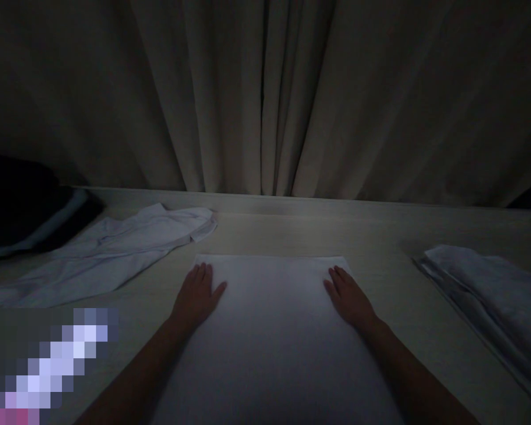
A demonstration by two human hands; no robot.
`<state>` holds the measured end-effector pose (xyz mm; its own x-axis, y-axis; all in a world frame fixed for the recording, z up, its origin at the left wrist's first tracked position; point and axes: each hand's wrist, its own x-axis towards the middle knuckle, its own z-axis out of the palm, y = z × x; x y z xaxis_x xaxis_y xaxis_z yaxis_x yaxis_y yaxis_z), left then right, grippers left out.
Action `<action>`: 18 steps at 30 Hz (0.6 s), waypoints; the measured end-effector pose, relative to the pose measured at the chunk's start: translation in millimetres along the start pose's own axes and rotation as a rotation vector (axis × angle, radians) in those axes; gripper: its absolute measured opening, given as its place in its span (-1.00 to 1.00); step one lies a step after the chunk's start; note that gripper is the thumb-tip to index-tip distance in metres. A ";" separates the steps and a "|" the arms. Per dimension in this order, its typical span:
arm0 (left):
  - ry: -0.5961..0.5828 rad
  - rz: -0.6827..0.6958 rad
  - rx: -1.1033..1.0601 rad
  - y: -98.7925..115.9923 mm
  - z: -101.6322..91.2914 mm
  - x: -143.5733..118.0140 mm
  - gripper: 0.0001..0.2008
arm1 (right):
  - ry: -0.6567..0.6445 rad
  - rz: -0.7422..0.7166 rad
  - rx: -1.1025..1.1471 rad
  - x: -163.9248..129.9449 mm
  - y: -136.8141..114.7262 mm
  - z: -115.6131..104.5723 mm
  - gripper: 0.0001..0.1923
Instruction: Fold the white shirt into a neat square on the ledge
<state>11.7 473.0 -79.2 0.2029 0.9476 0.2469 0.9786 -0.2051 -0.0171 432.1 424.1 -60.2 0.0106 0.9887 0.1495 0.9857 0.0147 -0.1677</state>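
A white cloth (274,330) lies spread flat on the pale tabletop (265,230), its far edge straight and its near end running out of view at the bottom. My left hand (199,295) rests palm down near the cloth's far left corner, thumb apart from the fingers. Near the far right corner my right hand (347,295) lies flat in the same way, with its thumb pointing inward. Both hands press on the cloth's side edges and grasp nothing.
A crumpled white cloth (133,254) lies at the left, beside a black item with a light stripe (48,221). Folded white cloths (491,289) are stacked at the right. Beige curtains (230,100) hang behind the table. The lower left corner is pixelated. The light is dim.
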 end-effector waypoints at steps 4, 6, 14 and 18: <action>-0.011 0.009 0.016 2.1 -1.7 18.3 -0.20 | 0.025 -0.013 -0.030 18.0 -4.0 -0.9 -0.29; -0.040 -0.012 0.002 2.4 -1.5 28.3 -0.19 | 0.022 -0.034 -0.051 27.7 -5.0 1.2 -0.27; -0.061 -0.108 0.004 -6.5 -6.9 28.2 -0.15 | -0.041 -0.008 -0.109 38.6 15.8 8.0 -0.23; -0.073 -0.121 0.005 -8.1 -4.4 25.4 -0.12 | -0.055 0.042 -0.176 39.8 18.3 10.4 -0.23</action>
<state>8.9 497.7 -68.5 0.0850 0.9807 0.1760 0.9962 -0.0869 0.0033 448.8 465.3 -67.5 0.0475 0.9947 0.0917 0.9989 -0.0478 0.0012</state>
